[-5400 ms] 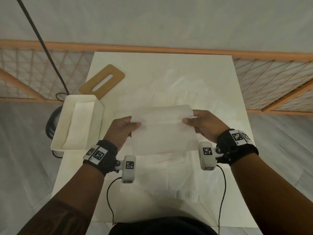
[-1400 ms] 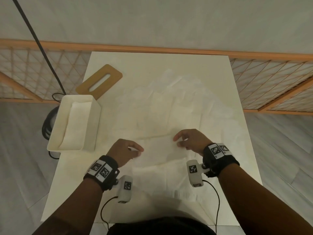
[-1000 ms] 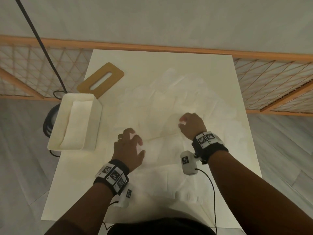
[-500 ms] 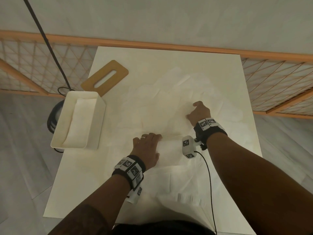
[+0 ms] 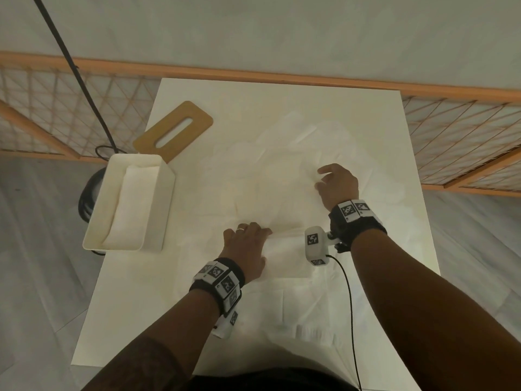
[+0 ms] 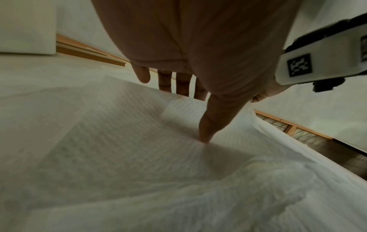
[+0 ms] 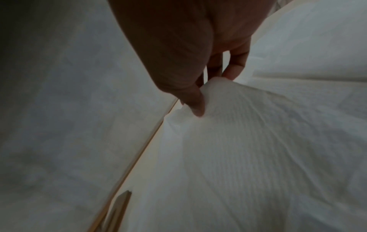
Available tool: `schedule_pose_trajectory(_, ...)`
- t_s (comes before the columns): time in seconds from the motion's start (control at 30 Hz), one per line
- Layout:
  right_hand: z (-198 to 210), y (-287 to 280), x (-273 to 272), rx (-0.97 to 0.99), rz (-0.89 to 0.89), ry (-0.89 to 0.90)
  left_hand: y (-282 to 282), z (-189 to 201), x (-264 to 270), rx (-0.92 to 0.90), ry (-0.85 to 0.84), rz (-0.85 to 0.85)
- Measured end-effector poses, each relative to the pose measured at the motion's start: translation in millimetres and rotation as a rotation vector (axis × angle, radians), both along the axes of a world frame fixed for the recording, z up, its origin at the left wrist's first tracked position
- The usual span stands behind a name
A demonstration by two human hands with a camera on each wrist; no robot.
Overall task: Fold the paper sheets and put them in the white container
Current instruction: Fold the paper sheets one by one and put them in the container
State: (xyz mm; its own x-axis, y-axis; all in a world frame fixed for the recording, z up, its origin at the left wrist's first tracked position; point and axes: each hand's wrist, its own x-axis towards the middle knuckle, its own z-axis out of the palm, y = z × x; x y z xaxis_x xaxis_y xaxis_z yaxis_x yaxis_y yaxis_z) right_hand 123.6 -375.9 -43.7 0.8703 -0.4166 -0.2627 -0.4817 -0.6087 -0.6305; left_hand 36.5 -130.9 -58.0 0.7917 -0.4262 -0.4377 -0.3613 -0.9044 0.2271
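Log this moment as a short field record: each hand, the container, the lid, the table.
left hand: flat, fingers straight, pressing a paper sheet onto the table
right hand: pinching the edge of another sheet farther back
white container: at the table's left edge, folded paper already inside
wooden lid: off, lying behind the container
loose sheets: spread over the tabletop

Cream-white table (image 5: 408, 170) standing square against a pale, plain wall (image 5: 282, 32). Orange wooden rail (image 5: 282, 77) running along the wall's foot, with lattice panels (image 5: 456, 142) slanting off at both sides. Grey plank floor (image 5: 36, 263) lying around the table. Black cable (image 5: 76, 71) hanging down at left. Soft, dim light falling evenly.
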Motion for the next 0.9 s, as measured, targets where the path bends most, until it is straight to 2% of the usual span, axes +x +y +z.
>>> schedule_pose_trajectory(0.2,28.5,-6.5,-11.3,0.03,-0.038,-0.238,-0.7,1.3,2.7,0.007,0.027,-0.009)
schedule_pose_trajectory(0.27,42.8,-8.3,-15.5,0.057,0.006,-0.291,0.2,6.7,6.3,-0.018,0.029,0.02)
schedule_pose_trajectory(0.3,50.1,-9.3,-17.3,0.069,0.051,-0.311,0.9,12.0,9.8,-0.071,0.006,0.074)
schedule_pose_trajectory(0.43,79.7,-12.4,-20.5,0.101,0.339,-0.253,0.2,59.1,38.6,-0.511,-0.22,0.415)
schedule_pose_trajectory(0.53,98.8,-5.8,-19.8,0.105,0.525,-0.152,-4.7,103.4,63.8,-0.556,-0.308,0.367)
schedule_pose_trajectory(0.63,111.6,-1.5,-19.4,0.222,0.557,-0.147,-6.2,127.7,82.4,-0.501,-0.18,0.255)
schedule_pose_trajectory(0.67,113.2,-2.6,-19.8,0.289,0.518,-0.161,-4.3,129.6,85.3,-0.559,-0.111,0.267)
schedule_pose_trajectory(0.73,112.5,-5.3,-26.0,0.405,0.358,-0.134,3.5,124.9,85.0,-0.818,0.091,0.43)
schedule_pose_trajectory(0.8,102.7,-3.2,-37.6,0.58,0.204,-0.001,10.8,118.9,78.0,-1.106,0.31,0.65)
schedule_pose_trajectory(0.9,71.3,6.1,-57.0,0.869,0.106,0.187,21.1,102.2,66.8,-1.311,0.514,0.866)
